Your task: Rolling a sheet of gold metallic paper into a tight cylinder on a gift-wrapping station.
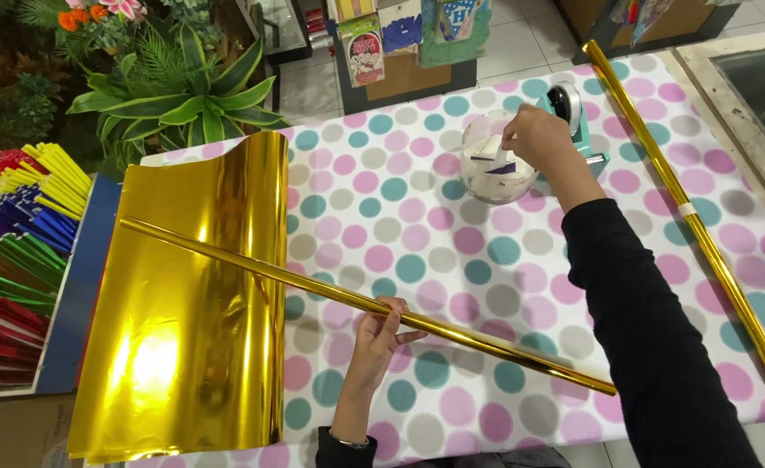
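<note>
**Open middle, crowded edges**

The polka-dot table lies bare across its middle, between the thin gold roll and the far edge. The left end is covered by gold foil sheets, with the roll running slantwise from them toward the near right corner. Near the far edge stand a clear tub and a teal tape dispenser, seemingly close together. A second gold roll bars the right edge.

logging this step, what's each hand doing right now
Left hand: closed on the thin gold foil roll.
Right hand: fingers pinched at the clear tub; what it grips cannot be told.
</note>
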